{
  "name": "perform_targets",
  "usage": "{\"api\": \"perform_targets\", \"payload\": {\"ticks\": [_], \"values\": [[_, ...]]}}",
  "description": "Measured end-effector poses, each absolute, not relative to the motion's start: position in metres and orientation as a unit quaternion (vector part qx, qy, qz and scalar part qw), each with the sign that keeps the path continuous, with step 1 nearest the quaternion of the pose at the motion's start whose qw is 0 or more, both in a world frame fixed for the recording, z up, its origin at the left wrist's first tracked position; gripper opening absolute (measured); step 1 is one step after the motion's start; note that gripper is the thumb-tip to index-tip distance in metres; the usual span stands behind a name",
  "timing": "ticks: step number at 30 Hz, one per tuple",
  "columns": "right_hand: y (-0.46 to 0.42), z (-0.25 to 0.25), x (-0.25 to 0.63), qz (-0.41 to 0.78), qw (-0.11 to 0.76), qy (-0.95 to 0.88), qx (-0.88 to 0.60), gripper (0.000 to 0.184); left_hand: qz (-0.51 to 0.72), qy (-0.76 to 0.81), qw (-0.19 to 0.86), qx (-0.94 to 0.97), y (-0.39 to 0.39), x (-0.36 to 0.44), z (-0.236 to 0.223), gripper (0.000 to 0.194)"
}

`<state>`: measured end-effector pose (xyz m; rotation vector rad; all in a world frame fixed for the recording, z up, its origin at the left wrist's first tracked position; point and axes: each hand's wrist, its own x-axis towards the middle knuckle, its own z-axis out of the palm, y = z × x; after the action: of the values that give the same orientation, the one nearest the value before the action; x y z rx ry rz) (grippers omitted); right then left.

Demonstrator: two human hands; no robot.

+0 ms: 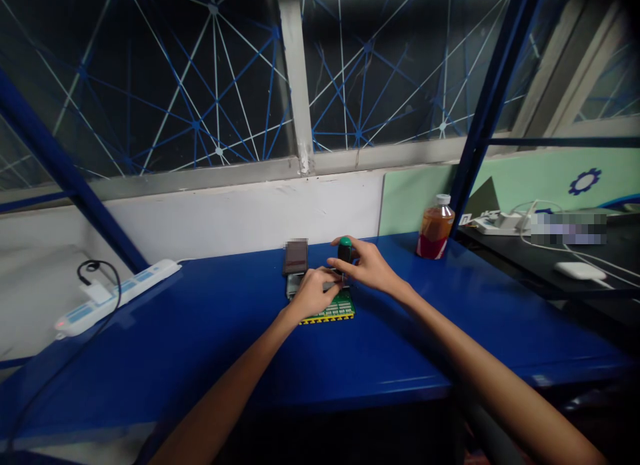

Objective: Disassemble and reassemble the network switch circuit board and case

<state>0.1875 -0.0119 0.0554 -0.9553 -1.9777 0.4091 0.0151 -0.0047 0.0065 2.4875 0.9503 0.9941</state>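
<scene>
A green circuit board lies on the blue table, near its far edge. My left hand rests on the board with its fingers curled over a grey part there. My right hand is closed round a screwdriver with a dark green handle, held upright over the board. Just behind the board lies a dark phone-like slab. What my left fingers pinch, if anything, is hidden.
A white power strip with a plugged black cable lies at the table's left end. A bottle of orange liquid stands at the back right. A black desk with white cables and devices adjoins on the right. A wall and windows rise behind.
</scene>
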Motion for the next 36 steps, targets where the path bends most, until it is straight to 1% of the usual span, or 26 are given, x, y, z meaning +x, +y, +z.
{"api": "perform_targets", "payload": {"ticks": [6, 15, 19, 24, 32, 36], "values": [[-0.011, 0.055, 0.189, 0.173, 0.429, -0.795, -0.393, 0.041, 0.366, 0.346, 0.14, 0.853, -0.003, 0.017, 0.003, 0.014], [-0.007, 0.05, 0.189, 0.195, 0.441, -0.791, -0.377, 0.038, 0.368, 0.376, 0.103, 0.844, -0.002, 0.017, 0.001, 0.01], [-0.008, 0.05, 0.188, 0.199, 0.442, -0.791, -0.373, 0.037, 0.365, 0.381, 0.103, 0.843, -0.003, 0.017, 0.003, 0.012], [-0.008, 0.049, 0.189, 0.201, 0.44, -0.791, -0.374, 0.036, 0.324, 0.354, 0.112, 0.87, -0.006, 0.016, 0.009, 0.019], [-0.005, 0.046, 0.187, 0.189, 0.436, -0.792, -0.383, 0.031, 0.322, 0.386, 0.106, 0.858, -0.001, 0.014, 0.006, 0.017], [-0.006, 0.045, 0.186, 0.199, 0.426, -0.792, -0.39, 0.032, 0.326, 0.389, 0.119, 0.853, -0.003, 0.014, 0.007, 0.018]]}}
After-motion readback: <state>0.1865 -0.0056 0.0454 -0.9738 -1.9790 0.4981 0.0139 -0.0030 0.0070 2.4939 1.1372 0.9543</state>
